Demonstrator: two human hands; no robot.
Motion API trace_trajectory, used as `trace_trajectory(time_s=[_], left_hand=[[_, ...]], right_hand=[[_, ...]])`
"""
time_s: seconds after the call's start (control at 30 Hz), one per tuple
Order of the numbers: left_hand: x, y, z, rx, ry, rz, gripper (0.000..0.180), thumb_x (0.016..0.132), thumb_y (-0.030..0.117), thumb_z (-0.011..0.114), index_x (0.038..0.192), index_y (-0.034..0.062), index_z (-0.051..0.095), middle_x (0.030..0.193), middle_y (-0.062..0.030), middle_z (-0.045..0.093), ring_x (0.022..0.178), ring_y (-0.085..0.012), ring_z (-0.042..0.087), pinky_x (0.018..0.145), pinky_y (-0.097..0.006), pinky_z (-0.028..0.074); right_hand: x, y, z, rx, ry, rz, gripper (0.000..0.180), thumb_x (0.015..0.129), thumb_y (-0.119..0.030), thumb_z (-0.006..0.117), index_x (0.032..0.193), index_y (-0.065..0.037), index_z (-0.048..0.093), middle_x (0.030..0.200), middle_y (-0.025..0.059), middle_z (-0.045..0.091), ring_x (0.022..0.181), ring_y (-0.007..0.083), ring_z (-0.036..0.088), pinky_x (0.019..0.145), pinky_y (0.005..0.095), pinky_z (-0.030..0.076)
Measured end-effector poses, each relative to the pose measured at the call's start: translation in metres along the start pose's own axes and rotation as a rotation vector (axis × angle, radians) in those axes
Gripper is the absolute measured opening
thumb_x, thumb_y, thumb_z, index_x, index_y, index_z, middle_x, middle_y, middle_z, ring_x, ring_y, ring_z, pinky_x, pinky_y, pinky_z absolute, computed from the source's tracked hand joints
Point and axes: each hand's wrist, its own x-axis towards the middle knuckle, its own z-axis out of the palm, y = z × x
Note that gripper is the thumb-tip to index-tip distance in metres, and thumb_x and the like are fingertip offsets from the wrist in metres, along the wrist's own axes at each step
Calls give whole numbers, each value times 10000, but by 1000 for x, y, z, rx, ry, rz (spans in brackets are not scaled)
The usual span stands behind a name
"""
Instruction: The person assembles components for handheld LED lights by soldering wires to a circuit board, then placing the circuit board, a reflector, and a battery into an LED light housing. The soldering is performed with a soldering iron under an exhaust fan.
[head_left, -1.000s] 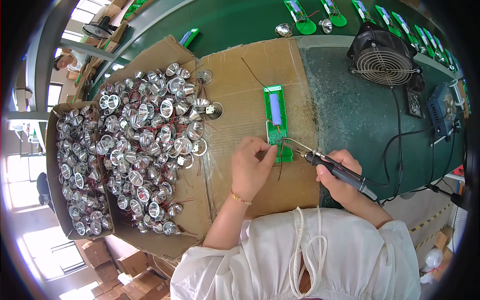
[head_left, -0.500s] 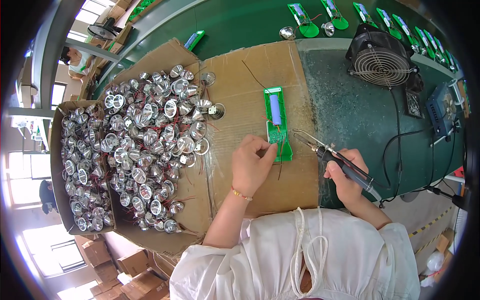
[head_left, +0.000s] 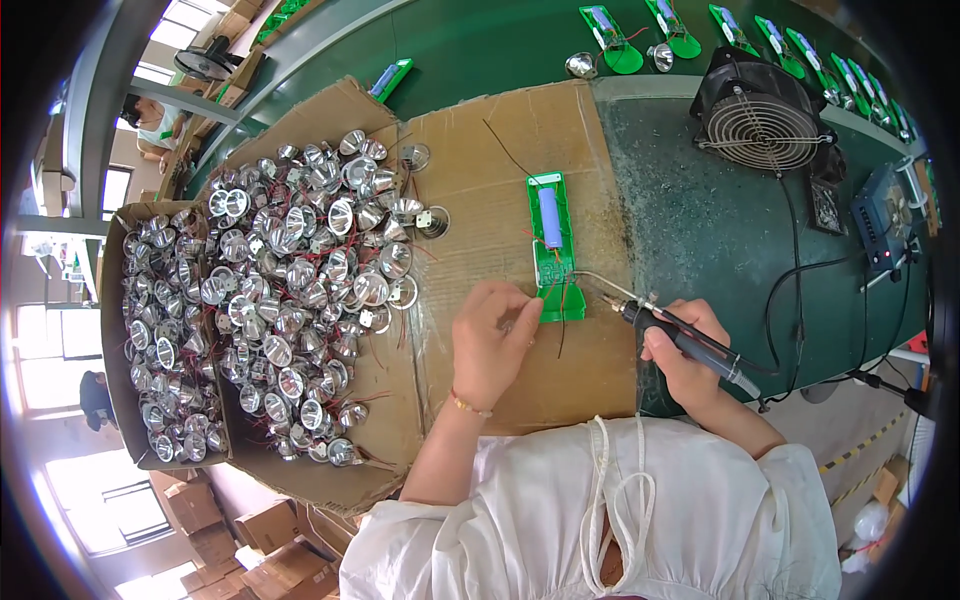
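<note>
On the brown cardboard sheet lies an open green plastic casing. At its seven o'clock my left hand curls beside it, whether pinching anything I cannot tell; at four o'clock my right hand is clamped on a grey-and-black soldering iron. I judge soldering in hand; the next move wants a steady iron.
</note>
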Motion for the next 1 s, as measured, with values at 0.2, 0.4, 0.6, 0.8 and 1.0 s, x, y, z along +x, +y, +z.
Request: trace_trajectory(time_s=[0.2, 0.4, 0.6, 0.8, 1.0], left_hand=[[6, -10, 9, -37, -12, -123, 119, 742, 117, 650, 726, 8, 604, 749, -97, 580, 662, -202, 570, 609, -292, 447], [4, -10, 11, -93, -20, -170, 119, 742, 117, 648, 719, 9, 603, 743, -100, 577, 646, -207, 564, 596, -289, 441], [5, -13, 13, -110, -11, -174, 125, 748, 122, 642, 717, 8, 600, 739, -99, 578, 648, -201, 565, 592, -285, 438], [4, -14, 12, -101, 0, -153, 132, 747, 122, 641, 717, 2, 597, 725, -98, 576, 625, -194, 565, 573, -284, 436], [6, -10, 12, -93, -13, -180, 134, 749, 123, 639, 724, -1, 595, 725, -94, 580, 625, -184, 566, 569, -284, 435]], right_hand=[[9, 2, 15, -36, 37, 44, 147, 777, -48, 618, 828, 4, 490, 658, 62, 565, 537, 80, 541, 479, 217, 434], [9, 5, 15, 1, 73, 87, 145, 765, -57, 640, 802, -3, 511, 621, 41, 579, 520, 55, 535, 463, 200, 413], [10, -4, 19, 98, 131, 177, 137, 780, -37, 617, 817, 11, 495, 640, 61, 578, 526, 76, 551, 465, 207, 442], [7, -6, 13, 48, 99, 110, 132, 819, -48, 561, 874, 7, 453, 659, 88, 556, 529, 110, 549, 475, 219, 458], [6, -3, 13, 107, 140, 124, 138, 787, -34, 610, 833, 10, 487, 665, 67, 577, 552, 81, 559, 476, 209, 455]])
